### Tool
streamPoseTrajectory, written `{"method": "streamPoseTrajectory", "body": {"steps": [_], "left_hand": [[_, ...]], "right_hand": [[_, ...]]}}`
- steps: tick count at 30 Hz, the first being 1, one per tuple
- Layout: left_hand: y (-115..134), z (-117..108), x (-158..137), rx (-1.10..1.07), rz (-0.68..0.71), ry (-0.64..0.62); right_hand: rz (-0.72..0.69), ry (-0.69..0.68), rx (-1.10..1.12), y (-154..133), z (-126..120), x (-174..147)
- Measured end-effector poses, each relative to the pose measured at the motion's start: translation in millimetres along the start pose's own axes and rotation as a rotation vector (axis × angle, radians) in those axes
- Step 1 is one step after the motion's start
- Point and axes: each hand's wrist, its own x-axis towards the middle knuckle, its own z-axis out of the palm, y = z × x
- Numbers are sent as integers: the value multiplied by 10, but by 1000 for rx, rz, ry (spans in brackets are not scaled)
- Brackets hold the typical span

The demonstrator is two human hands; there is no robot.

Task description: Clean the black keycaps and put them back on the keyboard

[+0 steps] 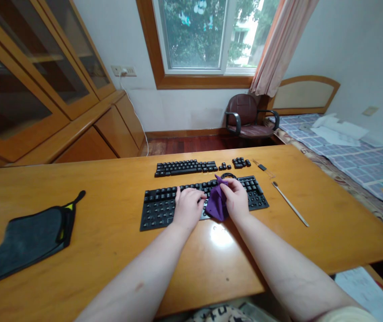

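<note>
A black keyboard [158, 208] lies in front of me, with its top row of keycaps in place and bare switches showing on the rest of its left side. My left hand [189, 203] rests on its middle, fingers spread and bent over the keys; the fingertips are partly hidden. A purple cloth [217, 203] is pinched between the thumb and fingers of my right hand [236, 197]. The cloth hangs over the right-middle of the keyboard and covers part of it.
Removed black keycaps [186, 167] stand in rows behind the keyboard. A small wire keycap puller [262, 167] and a thin pale stick brush [290, 203] lie to the right. On the left is a folded grey cloth [33, 237]. A chair [245, 114] stands beyond the wooden table [117, 277].
</note>
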Motion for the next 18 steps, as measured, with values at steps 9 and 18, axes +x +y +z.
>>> {"method": "streamPoseTrajectory", "body": {"steps": [9, 18], "left_hand": [[-3, -5, 9, 7, -9, 5], [28, -37, 3, 8, -18, -6]], "right_hand": [[16, 3, 18, 8, 3, -3], [8, 4, -1, 6, 0, -5]]}}
